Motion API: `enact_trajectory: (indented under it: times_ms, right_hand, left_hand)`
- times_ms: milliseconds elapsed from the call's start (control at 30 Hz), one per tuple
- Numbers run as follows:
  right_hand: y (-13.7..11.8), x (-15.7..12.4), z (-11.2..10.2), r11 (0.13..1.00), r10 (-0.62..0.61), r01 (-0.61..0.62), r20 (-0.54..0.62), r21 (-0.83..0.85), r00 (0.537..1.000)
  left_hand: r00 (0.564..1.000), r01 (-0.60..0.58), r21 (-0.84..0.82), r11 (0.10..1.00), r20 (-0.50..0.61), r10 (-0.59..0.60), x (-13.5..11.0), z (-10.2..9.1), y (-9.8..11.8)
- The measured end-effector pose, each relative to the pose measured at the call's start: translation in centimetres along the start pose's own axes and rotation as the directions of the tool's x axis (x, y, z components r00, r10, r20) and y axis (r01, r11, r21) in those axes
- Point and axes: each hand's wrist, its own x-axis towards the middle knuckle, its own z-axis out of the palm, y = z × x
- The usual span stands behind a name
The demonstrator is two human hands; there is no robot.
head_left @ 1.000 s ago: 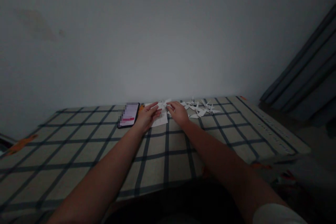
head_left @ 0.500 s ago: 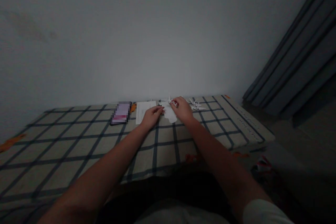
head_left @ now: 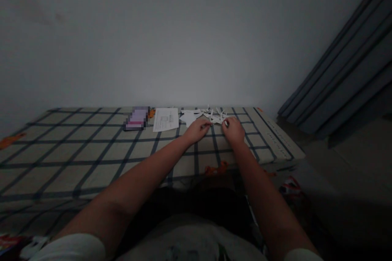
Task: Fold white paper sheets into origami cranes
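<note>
Two Grips Hard to Read at the Folded Papers [head_left: 217, 119]

The surface [head_left: 101, 151], with checked cloth, is cut off at the left edge; the dark curtain [head_left: 337, 61], at the right one. The left hand [head_left: 197, 130] and right hand [head_left: 233, 129] are now farther right than half a second ago, near the folded papers. Their fingers curl inward, but I cannot tell whether either grip is closed on paper. The printed sheet [head_left: 165, 119], partly covered earlier, shows whole; its text is unreadable. Square blocks hide the phone [head_left: 136, 118]. The left hand is partly before the plain paper [head_left: 188, 118]. The folded papers lie between and behind the fingertips, their shapes overlapping.
</note>
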Motion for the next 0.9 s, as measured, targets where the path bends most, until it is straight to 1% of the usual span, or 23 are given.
enact_trajectory:
  times_ms: [33, 67, 167, 200, 267, 333, 400, 500, 567, 633, 733, 833, 900]
  right_hand:
    - [0.3, 0.0, 0.1, 0.999, 0.031, -0.031, 0.008, -0.008, 0.999]
    - [0.5, -0.1, 0.3, 0.997, 0.07, -0.069, 0.03, -0.017, 0.997]
    - [0.7, -0.1, 0.7, 0.985, 0.173, -0.174, 0.144, -0.011, 0.974]
    - [0.6, -0.2, 0.8, 0.981, 0.193, -0.194, 0.149, -0.012, 0.97]
    - [0.5, -0.2, 0.7, 0.98, 0.198, -0.199, 0.136, -0.007, 0.971]
    - [0.3, -0.2, 0.4, 0.98, 0.198, -0.198, 0.1, -0.01, 0.975]
    - [0.2, -0.3, 0.2, 0.982, 0.189, -0.188, 0.088, -0.018, 0.978]
    - [0.1, -0.4, 0.2, 0.984, 0.179, -0.176, 0.136, -0.035, 0.974]
    - [0.0, -0.5, 0.4, 0.983, 0.181, -0.176, 0.16, -0.044, 0.97]
    - [-0.1, -0.5, 0.5, 0.985, 0.173, -0.169, 0.15, -0.042, 0.973]
    - [-0.3, -0.7, 0.4, 0.989, 0.144, -0.141, 0.091, -0.035, 0.985]
    - [-1.0, -0.7, -0.2, 0.995, 0.093, -0.091, 0.039, -0.047, 0.995]
    - [-1.9, -0.6, -0.6, 0.999, 0.012, -0.011, 0.02, -0.042, 1.0]
  left_hand:
    - [1.0, -0.015, 0.024, 1.0, 0.015, 0.014, -0.1, -0.1, 0.0]
    - [1.0, -0.017, 0.043, 0.999, 0.004, 0.017, -0.2, -0.2, 0.0]
    - [1.0, -0.007, 0.062, 0.998, -0.01, 0.008, -0.5, -0.4, 0.0]
    - [1.0, -0.006, 0.068, 0.998, -0.004, 0.006, -0.6, -0.4, 0.0]
    - [0.999, -0.023, 0.091, 0.996, 0.027, 0.02, -0.6, -0.3, 0.0]
    - [0.996, -0.07, 0.126, 0.99, 0.071, 0.062, -0.7, -0.2, 0.2]
    - [0.988, -0.124, 0.157, 0.98, 0.114, 0.107, -0.7, -0.1, 0.5]
    - [0.976, -0.173, 0.182, 0.968, 0.163, 0.144, -0.8, -0.2, 0.9]
    - [0.972, -0.191, 0.193, 0.962, 0.171, 0.159, -0.9, -0.2, 1.0]
    - [0.974, -0.199, 0.196, 0.96, 0.146, 0.172, -1.0, -0.3, 1.0]
    - [0.983, -0.179, 0.165, 0.97, 0.069, 0.17, -1.2, -0.8, 0.8]
    - [0.993, -0.121, 0.113, 0.986, 0.01, 0.121, -1.5, -1.7, 0.7]
    - [0.997, -0.072, 0.096, 0.993, -0.017, 0.074, -1.8, -2.7, 0.5]
